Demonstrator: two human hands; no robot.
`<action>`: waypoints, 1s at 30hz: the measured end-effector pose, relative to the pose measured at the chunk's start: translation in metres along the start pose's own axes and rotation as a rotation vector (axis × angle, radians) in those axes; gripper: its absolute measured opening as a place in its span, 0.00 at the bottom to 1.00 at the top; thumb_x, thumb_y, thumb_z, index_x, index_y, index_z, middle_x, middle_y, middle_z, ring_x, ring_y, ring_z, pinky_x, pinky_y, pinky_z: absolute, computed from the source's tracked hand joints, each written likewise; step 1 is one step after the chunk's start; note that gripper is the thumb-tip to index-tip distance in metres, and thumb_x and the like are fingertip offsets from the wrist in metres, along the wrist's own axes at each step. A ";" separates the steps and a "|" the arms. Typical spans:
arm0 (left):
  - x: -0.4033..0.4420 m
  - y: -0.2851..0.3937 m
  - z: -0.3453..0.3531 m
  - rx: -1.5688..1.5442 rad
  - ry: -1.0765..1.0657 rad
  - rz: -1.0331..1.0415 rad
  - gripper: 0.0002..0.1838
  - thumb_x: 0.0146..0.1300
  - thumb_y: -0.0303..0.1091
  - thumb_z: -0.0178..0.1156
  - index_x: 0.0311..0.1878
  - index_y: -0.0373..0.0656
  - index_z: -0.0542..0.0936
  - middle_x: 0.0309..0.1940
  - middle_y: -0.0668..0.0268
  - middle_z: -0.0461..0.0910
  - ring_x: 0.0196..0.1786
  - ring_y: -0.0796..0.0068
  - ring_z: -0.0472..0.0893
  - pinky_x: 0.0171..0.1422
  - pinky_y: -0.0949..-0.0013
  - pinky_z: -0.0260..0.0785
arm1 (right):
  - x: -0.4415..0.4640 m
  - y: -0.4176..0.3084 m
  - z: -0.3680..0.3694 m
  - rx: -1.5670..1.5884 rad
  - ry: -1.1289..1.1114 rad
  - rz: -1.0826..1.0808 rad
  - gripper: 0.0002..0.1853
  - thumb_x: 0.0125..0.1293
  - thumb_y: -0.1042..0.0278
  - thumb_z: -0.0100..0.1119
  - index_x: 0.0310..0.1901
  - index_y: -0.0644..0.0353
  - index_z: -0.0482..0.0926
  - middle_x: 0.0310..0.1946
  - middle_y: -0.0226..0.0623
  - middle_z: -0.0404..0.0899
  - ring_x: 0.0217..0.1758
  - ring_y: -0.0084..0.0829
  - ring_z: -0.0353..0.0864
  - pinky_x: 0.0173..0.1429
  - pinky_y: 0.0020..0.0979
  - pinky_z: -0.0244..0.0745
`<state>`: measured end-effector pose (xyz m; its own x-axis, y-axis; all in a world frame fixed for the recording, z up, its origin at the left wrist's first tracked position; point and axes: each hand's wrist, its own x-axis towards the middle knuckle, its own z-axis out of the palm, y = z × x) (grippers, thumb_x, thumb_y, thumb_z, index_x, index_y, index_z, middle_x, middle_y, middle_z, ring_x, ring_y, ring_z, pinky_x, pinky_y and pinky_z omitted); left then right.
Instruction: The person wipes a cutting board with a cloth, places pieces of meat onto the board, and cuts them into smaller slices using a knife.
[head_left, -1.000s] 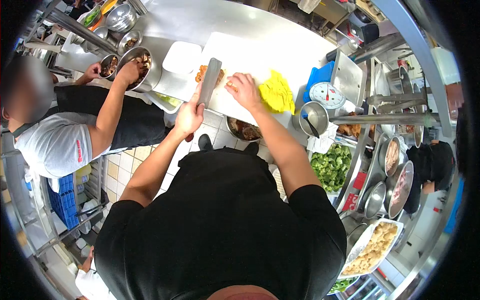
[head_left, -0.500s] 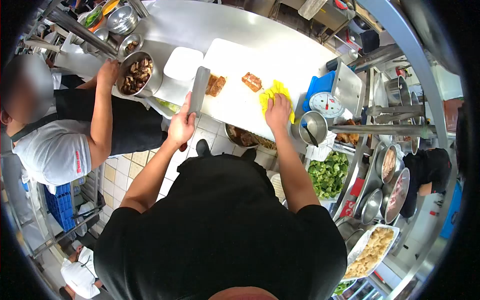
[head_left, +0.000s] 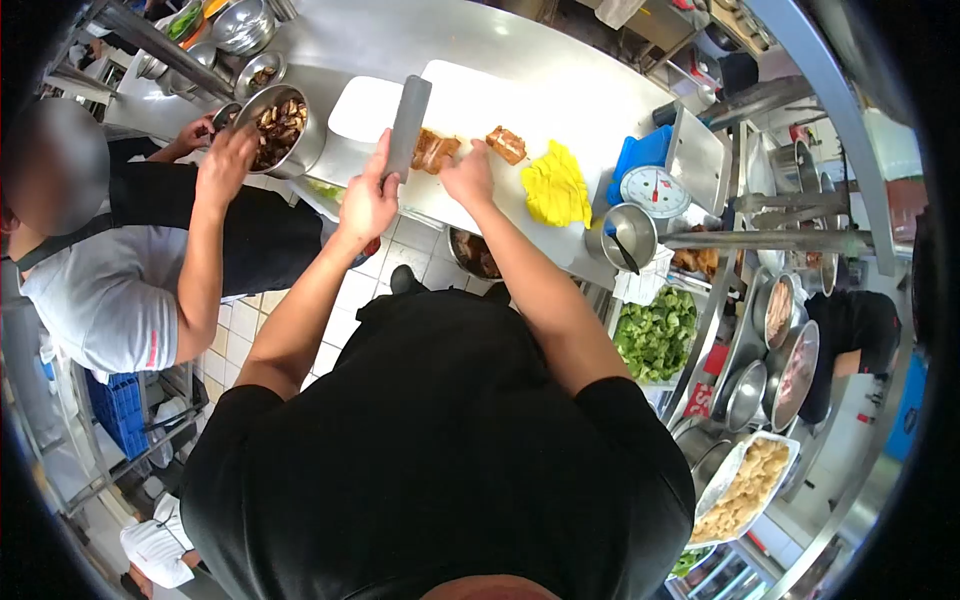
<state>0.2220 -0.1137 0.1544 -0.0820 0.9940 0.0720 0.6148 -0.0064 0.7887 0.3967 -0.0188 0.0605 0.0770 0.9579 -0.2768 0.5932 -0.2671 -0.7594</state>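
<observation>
My left hand (head_left: 371, 205) grips a cleaver (head_left: 408, 128), its broad grey blade raised upright at the left end of the white cutting board (head_left: 455, 85). Just right of the blade lies a browned piece of meat (head_left: 432, 151), which looks cut into slices. My right hand (head_left: 468, 178) is at the right edge of this meat, thumb and forefinger apart; whether it touches the meat is unclear. A second browned meat piece (head_left: 506, 145) rests farther right. Beyond it, a crumpled yellow cloth (head_left: 557, 185) lies on the board.
A white lidlike tray (head_left: 362, 110) sits left of the board. A co-worker's hand (head_left: 228, 160) is over a steel pot (head_left: 312, 145) of dark brown pieces. To the right stand a blue dial scale (head_left: 655, 188), a steel pot with a dark-handled utensil (head_left: 625, 240) and chopped greens (head_left: 655, 335).
My right hand has let go of the yellow cloth and moved left to the sliced meat. The cleaver has shifted slightly up in view. The co-worker's hand has moved over the pot.
</observation>
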 end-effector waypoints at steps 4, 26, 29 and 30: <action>-0.011 -0.009 0.003 0.075 -0.036 0.003 0.44 0.71 0.26 0.58 0.87 0.61 0.55 0.27 0.46 0.84 0.32 0.42 0.86 0.45 0.49 0.79 | -0.020 0.001 -0.004 -0.048 0.098 -0.004 0.47 0.63 0.49 0.72 0.73 0.70 0.61 0.69 0.62 0.71 0.66 0.60 0.80 0.68 0.49 0.78; -0.020 -0.022 0.027 0.455 -0.356 -0.112 0.45 0.71 0.30 0.53 0.88 0.67 0.48 0.37 0.37 0.86 0.42 0.36 0.87 0.54 0.38 0.78 | -0.002 0.056 -0.011 -0.005 -0.100 0.019 0.41 0.59 0.48 0.73 0.66 0.71 0.74 0.52 0.61 0.86 0.58 0.53 0.87 0.64 0.45 0.81; -0.022 -0.020 0.026 0.481 -0.410 -0.150 0.46 0.71 0.30 0.52 0.88 0.66 0.46 0.38 0.37 0.86 0.43 0.36 0.87 0.55 0.38 0.78 | -0.045 0.039 -0.042 -0.306 0.158 -0.136 0.49 0.61 0.40 0.72 0.73 0.71 0.68 0.62 0.66 0.77 0.62 0.57 0.82 0.65 0.49 0.79; -0.023 -0.019 0.027 0.494 -0.437 -0.164 0.46 0.71 0.29 0.51 0.88 0.66 0.46 0.39 0.37 0.86 0.43 0.36 0.87 0.55 0.38 0.78 | -0.052 0.037 -0.039 -0.333 0.138 -0.137 0.48 0.61 0.40 0.72 0.73 0.70 0.67 0.63 0.65 0.75 0.63 0.57 0.81 0.65 0.49 0.79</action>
<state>0.2329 -0.1334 0.1212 0.0557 0.9313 -0.3600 0.9163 0.0956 0.3890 0.4463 -0.0739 0.0696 0.0723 0.9936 -0.0872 0.8316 -0.1084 -0.5448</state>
